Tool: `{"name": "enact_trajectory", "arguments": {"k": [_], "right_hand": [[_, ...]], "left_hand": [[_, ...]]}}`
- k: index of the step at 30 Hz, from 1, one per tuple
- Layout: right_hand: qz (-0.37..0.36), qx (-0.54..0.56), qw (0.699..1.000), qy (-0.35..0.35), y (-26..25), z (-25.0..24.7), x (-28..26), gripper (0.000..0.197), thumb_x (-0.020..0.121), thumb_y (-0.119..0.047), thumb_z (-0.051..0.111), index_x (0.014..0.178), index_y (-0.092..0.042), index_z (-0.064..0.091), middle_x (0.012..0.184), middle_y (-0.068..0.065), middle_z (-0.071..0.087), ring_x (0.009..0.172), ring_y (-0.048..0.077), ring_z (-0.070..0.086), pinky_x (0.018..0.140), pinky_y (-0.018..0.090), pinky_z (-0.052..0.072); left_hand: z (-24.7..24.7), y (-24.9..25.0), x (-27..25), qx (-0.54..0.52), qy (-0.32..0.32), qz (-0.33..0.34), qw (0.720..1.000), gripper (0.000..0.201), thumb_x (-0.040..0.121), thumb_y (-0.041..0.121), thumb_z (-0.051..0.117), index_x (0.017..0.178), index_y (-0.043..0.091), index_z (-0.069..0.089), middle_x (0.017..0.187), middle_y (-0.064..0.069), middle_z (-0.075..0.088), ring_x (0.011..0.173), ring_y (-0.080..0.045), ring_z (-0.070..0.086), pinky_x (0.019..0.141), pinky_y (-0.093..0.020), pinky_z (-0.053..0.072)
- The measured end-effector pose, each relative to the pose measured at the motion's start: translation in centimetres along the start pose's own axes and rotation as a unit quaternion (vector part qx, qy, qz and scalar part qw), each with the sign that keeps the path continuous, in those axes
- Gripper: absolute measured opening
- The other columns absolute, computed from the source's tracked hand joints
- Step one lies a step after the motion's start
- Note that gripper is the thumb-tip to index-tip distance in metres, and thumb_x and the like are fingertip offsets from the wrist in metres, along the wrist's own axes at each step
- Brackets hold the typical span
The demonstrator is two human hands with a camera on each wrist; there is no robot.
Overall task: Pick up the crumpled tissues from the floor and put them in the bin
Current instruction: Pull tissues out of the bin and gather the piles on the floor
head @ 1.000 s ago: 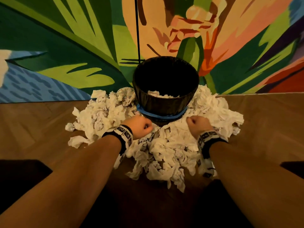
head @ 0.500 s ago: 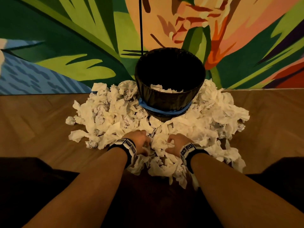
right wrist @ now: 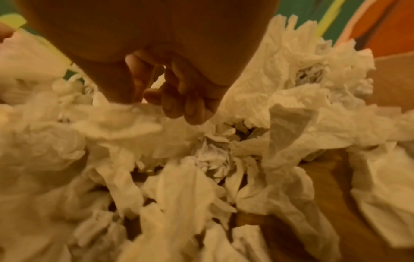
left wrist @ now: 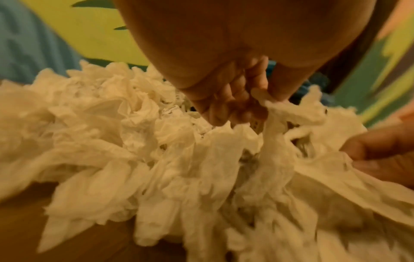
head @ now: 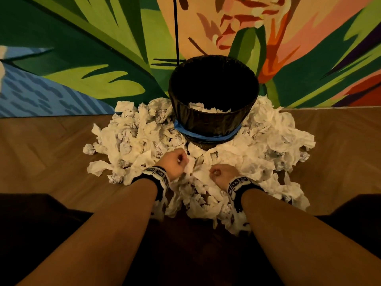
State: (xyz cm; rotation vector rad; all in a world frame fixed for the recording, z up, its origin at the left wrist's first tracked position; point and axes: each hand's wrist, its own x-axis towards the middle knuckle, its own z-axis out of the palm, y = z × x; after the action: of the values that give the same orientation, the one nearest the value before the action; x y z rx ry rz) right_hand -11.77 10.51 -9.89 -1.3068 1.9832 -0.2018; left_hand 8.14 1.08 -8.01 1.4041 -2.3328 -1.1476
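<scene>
A dark round bin (head: 214, 118) with a blue band stands on the wooden floor against the painted wall, a few tissues inside it. A big heap of crumpled white tissues (head: 140, 139) rings it on the floor. My left hand (head: 175, 163) sits at the near side of the heap, thumb and fingers pinching a tissue (left wrist: 275, 124) that stretches up from the pile. My right hand (head: 221, 174) is just right of it, fingers curled and pinching another tissue (right wrist: 125, 115). Both hands are low over the heap, in front of the bin.
A colourful mural wall (head: 82, 58) rises right behind the bin, with a thin black vertical line (head: 176, 27) on it. Bare wooden floor (head: 41, 153) stretches left and right of the heap. My dark-clad knees (head: 31, 223) frame the bottom corners.
Both hands came back from beside the bin to the near part of the heap, sank into it, and now pinch tissues and lift slightly. The view has tilted down a little.
</scene>
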Motion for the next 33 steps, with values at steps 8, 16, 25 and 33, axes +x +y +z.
{"name": "enact_trajectory", "arguments": {"k": [8,16,25,33], "right_hand": [[0.143,0.452,0.875,0.094,-1.6,-1.5,0.8,0.047,0.091,-0.042,0.063,0.124,-0.010,0.055,0.116,0.013,0.063,0.100,0.030,0.068,0.084,0.048,0.058],[0.157,0.341,0.909,0.181,0.1,-2.4,1.3,0.052,0.076,-0.062,0.066,0.110,-0.023,0.061,0.104,0.002,0.065,0.094,0.023,0.061,0.092,0.035,0.050],[0.099,0.219,0.966,0.090,0.2,-1.0,0.4,0.022,0.076,-0.028,0.079,0.089,-0.036,0.063,0.098,-0.001,0.063,0.065,0.019,0.056,0.057,0.027,0.050],[0.097,0.216,0.971,-0.011,0.1,0.3,-0.7,0.026,0.093,-0.042,0.058,0.110,-0.023,0.063,0.068,0.000,0.073,0.044,0.014,0.060,0.041,0.021,0.041]], "left_hand": [[-1.4,1.4,0.7,-0.142,0.152,-0.069,0.976,0.028,0.095,0.001,0.038,0.102,0.025,0.050,0.081,-0.011,0.057,0.058,-0.026,0.052,0.058,-0.034,0.043],[-1.5,-0.5,0.7,-0.074,0.142,-0.110,0.981,0.036,0.092,0.025,0.063,0.070,0.018,0.036,0.072,-0.015,0.056,0.068,-0.029,0.057,0.062,-0.032,0.047],[-0.8,-0.9,-0.8,0.175,-0.100,-0.059,0.978,0.046,0.077,0.062,0.067,0.107,0.031,0.052,0.103,0.004,0.061,0.095,-0.020,0.058,0.075,-0.028,0.044],[-0.4,-0.8,-0.6,0.377,-0.178,-0.062,0.907,0.051,0.081,0.041,0.073,0.128,0.037,0.054,0.132,-0.001,0.055,0.113,-0.024,0.058,0.088,-0.033,0.048]]}}
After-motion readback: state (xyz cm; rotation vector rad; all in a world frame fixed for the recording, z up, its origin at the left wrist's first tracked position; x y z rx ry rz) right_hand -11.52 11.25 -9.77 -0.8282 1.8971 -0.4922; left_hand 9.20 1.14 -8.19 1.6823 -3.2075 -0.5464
